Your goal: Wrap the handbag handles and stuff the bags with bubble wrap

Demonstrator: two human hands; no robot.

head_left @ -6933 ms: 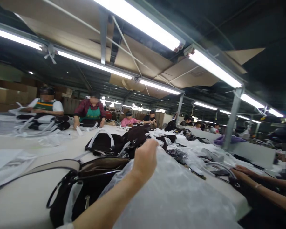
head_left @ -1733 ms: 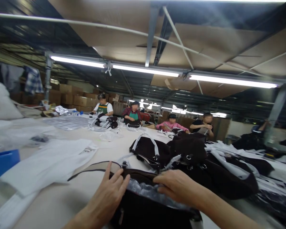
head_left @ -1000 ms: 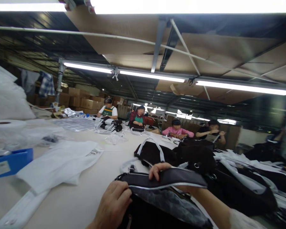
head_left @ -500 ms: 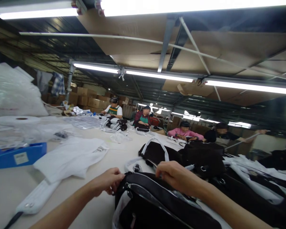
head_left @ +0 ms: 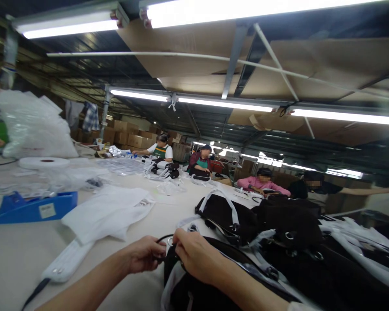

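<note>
Hands meet at the near-left corner of the black bag: left hand and right hand pinch together on its zipper end, while the bag's length runs rightward across the tabletop.

Bag factory floor: long pale worktable w/ piled dark fabric handbags, seated workers, stacked brown cardboard cartons.

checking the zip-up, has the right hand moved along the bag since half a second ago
Yes. The right hand slid leftward along the black bag top to its left end, meeting the left hand.
</note>
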